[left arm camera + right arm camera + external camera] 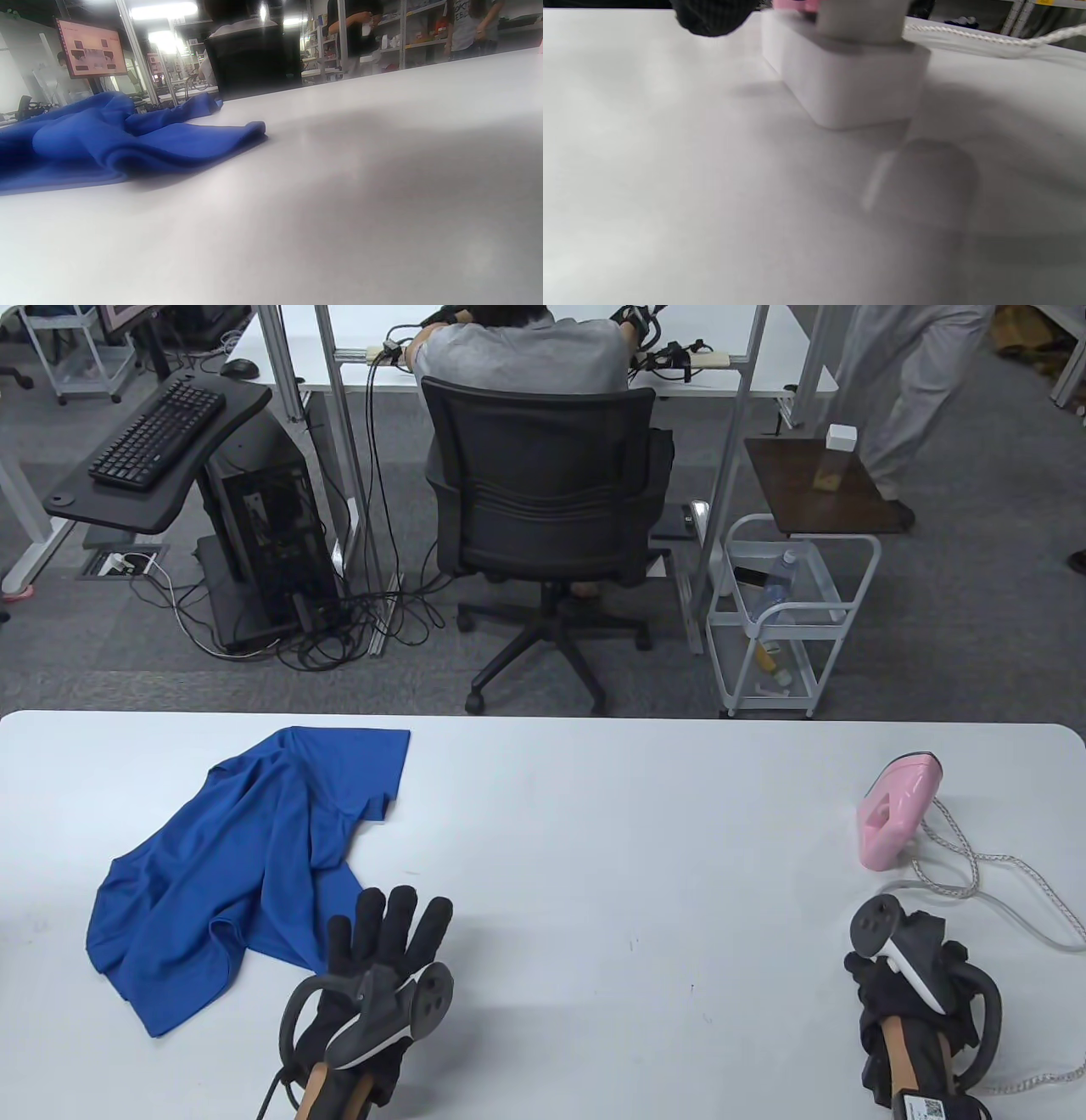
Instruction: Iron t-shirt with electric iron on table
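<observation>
A crumpled blue t-shirt (246, 857) lies on the left of the white table (611, 831); it also shows in the left wrist view (127, 140). My left hand (386, 937) lies flat with its fingers spread at the shirt's lower right edge and holds nothing. A pink electric iron (895, 810) stands at the right, with its white braided cord (976, 865) trailing toward me. My right hand (904, 976) is just in front of the iron, apart from it, with its fingers hidden under the tracker. The right wrist view shows one gloved fingertip (712, 17) and a white block (848, 84) close by.
The cord loops over the table's right side and runs to the front edge (1044, 1077). Beyond the far table edge stand an office chair (543, 500) and a white cart (789, 619).
</observation>
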`<control>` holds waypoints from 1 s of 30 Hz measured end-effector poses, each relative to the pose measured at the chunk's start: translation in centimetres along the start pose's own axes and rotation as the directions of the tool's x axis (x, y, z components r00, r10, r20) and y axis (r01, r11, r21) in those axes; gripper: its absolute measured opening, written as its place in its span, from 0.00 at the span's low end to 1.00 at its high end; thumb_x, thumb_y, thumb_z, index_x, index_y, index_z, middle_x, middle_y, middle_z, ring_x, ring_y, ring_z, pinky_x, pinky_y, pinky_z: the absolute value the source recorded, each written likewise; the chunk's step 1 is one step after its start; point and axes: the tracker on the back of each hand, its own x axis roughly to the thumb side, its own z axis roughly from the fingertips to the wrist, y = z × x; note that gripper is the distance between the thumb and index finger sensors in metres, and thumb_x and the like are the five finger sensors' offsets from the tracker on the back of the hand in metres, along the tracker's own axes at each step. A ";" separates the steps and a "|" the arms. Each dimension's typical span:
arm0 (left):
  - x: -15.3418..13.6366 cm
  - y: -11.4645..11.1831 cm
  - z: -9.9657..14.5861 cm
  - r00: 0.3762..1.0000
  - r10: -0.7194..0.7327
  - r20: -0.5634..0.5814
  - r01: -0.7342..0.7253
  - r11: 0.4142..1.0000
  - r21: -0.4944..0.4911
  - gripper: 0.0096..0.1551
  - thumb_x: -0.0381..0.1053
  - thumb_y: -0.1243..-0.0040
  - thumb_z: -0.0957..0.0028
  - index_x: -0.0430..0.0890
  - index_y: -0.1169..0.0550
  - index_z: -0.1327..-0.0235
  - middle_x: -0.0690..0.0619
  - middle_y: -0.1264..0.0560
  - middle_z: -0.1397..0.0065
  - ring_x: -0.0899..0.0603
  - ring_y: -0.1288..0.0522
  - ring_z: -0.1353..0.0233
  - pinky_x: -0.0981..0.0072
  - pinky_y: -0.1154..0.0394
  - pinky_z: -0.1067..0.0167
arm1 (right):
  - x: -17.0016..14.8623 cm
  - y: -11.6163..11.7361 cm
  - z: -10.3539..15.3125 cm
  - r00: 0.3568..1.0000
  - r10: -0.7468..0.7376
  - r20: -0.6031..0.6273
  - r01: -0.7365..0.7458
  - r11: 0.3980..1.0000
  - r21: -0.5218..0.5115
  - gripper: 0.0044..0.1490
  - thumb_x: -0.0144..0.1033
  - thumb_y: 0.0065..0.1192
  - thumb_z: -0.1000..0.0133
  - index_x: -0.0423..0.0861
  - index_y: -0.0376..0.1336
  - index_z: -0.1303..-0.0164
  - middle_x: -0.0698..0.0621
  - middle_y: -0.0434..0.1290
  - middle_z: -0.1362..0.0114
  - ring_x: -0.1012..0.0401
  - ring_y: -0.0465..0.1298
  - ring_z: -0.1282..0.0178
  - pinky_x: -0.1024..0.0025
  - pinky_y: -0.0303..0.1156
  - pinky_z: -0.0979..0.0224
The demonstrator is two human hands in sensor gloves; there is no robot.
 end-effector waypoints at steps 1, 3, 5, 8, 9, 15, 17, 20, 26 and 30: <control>0.0 0.0 0.0 1.000 0.000 0.000 0.000 1.000 -0.003 0.50 0.67 0.58 0.48 0.60 0.66 0.21 0.46 0.60 0.11 0.30 0.59 0.15 0.31 0.53 0.24 | 0.5 -0.8 0.6 1.000 -0.012 0.027 0.013 0.999 -0.035 0.48 0.52 0.55 0.44 0.50 0.45 0.15 0.41 0.47 0.11 0.32 0.55 0.17 0.28 0.55 0.24; 0.0 0.0 0.0 1.000 -0.002 -0.001 0.002 1.000 -0.002 0.50 0.67 0.59 0.48 0.60 0.66 0.21 0.46 0.60 0.11 0.30 0.59 0.15 0.31 0.53 0.24 | 1.9 -2.7 2.0 0.995 -0.029 0.099 0.039 0.994 -0.102 0.47 0.52 0.54 0.44 0.50 0.47 0.15 0.40 0.48 0.11 0.32 0.56 0.18 0.28 0.55 0.24; -0.1 0.0 0.0 1.000 0.005 -0.003 -0.005 1.000 0.002 0.50 0.67 0.58 0.48 0.60 0.65 0.21 0.46 0.59 0.11 0.30 0.59 0.15 0.31 0.53 0.24 | 3.5 -4.6 3.5 0.983 -0.054 0.178 0.080 0.986 -0.145 0.47 0.52 0.54 0.44 0.50 0.47 0.15 0.39 0.49 0.11 0.32 0.56 0.18 0.28 0.54 0.24; -0.3 0.0 0.0 1.000 0.009 -0.010 -0.009 1.000 0.003 0.50 0.67 0.58 0.48 0.59 0.65 0.21 0.46 0.59 0.11 0.30 0.59 0.15 0.31 0.53 0.24 | 5.8 -6.4 6.2 0.946 -0.097 0.309 0.161 0.969 -0.188 0.47 0.52 0.53 0.44 0.50 0.47 0.15 0.38 0.49 0.12 0.33 0.55 0.17 0.29 0.51 0.23; -0.5 0.0 0.0 1.000 0.011 -0.014 -0.011 1.000 0.004 0.50 0.67 0.58 0.48 0.59 0.65 0.21 0.46 0.59 0.11 0.30 0.59 0.15 0.31 0.53 0.24 | 6.6 -6.8 7.1 0.934 -0.102 0.342 0.177 0.964 -0.199 0.46 0.52 0.53 0.44 0.50 0.47 0.15 0.37 0.48 0.12 0.33 0.53 0.16 0.28 0.49 0.23; -2.1 0.1 0.2 0.997 0.059 -0.052 -0.058 0.998 0.020 0.49 0.67 0.58 0.48 0.59 0.64 0.20 0.46 0.59 0.11 0.30 0.58 0.15 0.31 0.53 0.24 | 9.3 -4.3 9.2 0.896 -0.057 0.440 0.206 0.932 -0.298 0.46 0.53 0.51 0.45 0.52 0.47 0.15 0.37 0.46 0.11 0.33 0.49 0.15 0.26 0.43 0.23; -2.5 0.3 0.2 0.996 0.062 -0.065 -0.061 0.998 0.022 0.49 0.67 0.58 0.48 0.59 0.64 0.20 0.46 0.59 0.11 0.30 0.58 0.15 0.31 0.53 0.24 | 9.6 -3.2 8.9 0.899 0.014 0.437 0.152 0.927 -0.342 0.45 0.53 0.52 0.46 0.52 0.49 0.16 0.38 0.49 0.12 0.35 0.52 0.15 0.27 0.45 0.22; -3.3 1.2 0.3 0.994 0.067 -0.088 -0.062 0.997 0.052 0.49 0.67 0.58 0.48 0.60 0.63 0.20 0.47 0.59 0.11 0.31 0.58 0.15 0.32 0.53 0.24 | 9.7 -2.5 8.8 0.898 0.026 0.439 0.152 0.919 -0.365 0.45 0.52 0.52 0.46 0.52 0.51 0.17 0.38 0.51 0.12 0.35 0.54 0.16 0.28 0.47 0.23; -5.6 2.5 0.2 0.973 0.165 -0.160 -0.153 0.984 0.088 0.46 0.66 0.58 0.48 0.60 0.58 0.18 0.48 0.57 0.11 0.31 0.57 0.14 0.32 0.52 0.23 | 9.5 -2.2 8.9 0.900 0.037 0.435 0.128 0.930 -0.344 0.45 0.52 0.52 0.46 0.52 0.51 0.17 0.38 0.51 0.12 0.35 0.54 0.16 0.27 0.48 0.23; -6.9 2.0 -1.0 0.975 0.092 -0.200 -0.091 0.996 0.014 0.45 0.66 0.58 0.48 0.60 0.53 0.17 0.50 0.55 0.10 0.32 0.55 0.13 0.32 0.51 0.23 | 9.9 -2.1 9.3 0.892 0.046 0.449 0.119 0.935 -0.333 0.45 0.53 0.52 0.46 0.52 0.51 0.17 0.37 0.51 0.12 0.34 0.55 0.16 0.27 0.50 0.23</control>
